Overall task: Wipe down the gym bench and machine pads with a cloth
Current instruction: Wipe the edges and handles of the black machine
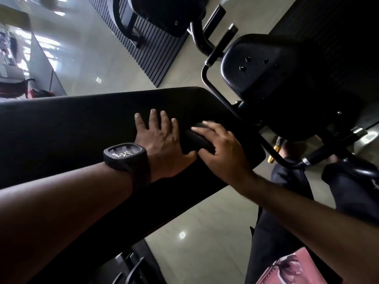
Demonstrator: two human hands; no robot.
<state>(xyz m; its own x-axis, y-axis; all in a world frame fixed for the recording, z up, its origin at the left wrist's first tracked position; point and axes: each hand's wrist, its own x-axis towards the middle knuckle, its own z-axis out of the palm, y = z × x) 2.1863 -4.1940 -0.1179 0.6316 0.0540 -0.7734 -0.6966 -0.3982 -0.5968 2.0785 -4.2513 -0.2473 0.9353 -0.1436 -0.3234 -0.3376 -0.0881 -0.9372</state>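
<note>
A long black bench pad (82,124) runs across the middle of the view. My left hand (162,140), with a dark watch on the wrist, lies flat on the pad with the fingers spread. Right beside it, my right hand (221,152) presses a dark folded cloth (196,138) onto the pad near its right end, fingers lying over the cloth. A second black machine pad (272,68) with bolts in its back stands up to the right.
Black frame tubes (217,91) curve round the pad's right end. Another machine (164,15) and a ribbed floor mat (155,56) lie further off. Glossy tile floor (194,232) shows below. My dark trousers (283,222) are at the lower right.
</note>
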